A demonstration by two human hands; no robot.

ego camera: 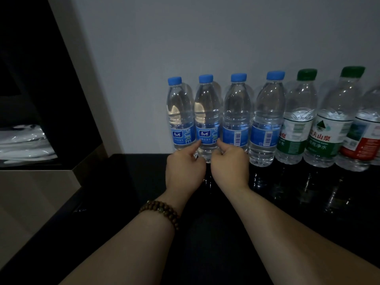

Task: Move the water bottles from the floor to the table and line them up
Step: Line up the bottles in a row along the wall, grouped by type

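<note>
Nudging the second blue-capped bottle (206, 118) into line, by the look of it: left hand (185, 169) and right hand (230, 167) both loosely curled, a fingertip of each touching the bottle low on its label from either side, neither one really wrapped around it. Biggest risk from here: pushing too hard with one finger and tipping it, since tall, narrow, top-heavy with water and standing on a glossy black bench (308, 202) that probably gives little grip. Could easily knock the end bottle (180, 116) just left of the left hand, or the third blue-capped bottle (237, 114) right beyond the right hand's knuckles, and set off a domino run through the fourth blue-capped bottle (267, 118) and the green-capped bottles (298, 120) further right, all packed nearly shoulder to shoulder against the wall (205, 38). Thin clear plastic, ribbed toward the base, so likely to dent and slip under a squeeze; labels smooth and shiny film, caps ridged. Beaded bracelet (162, 212) on the left wrist, well back from the bottles, no snag worry. Seemingly close to done, judging by the row already on the bench; floor out of sight, so can't tell how many left.
</note>
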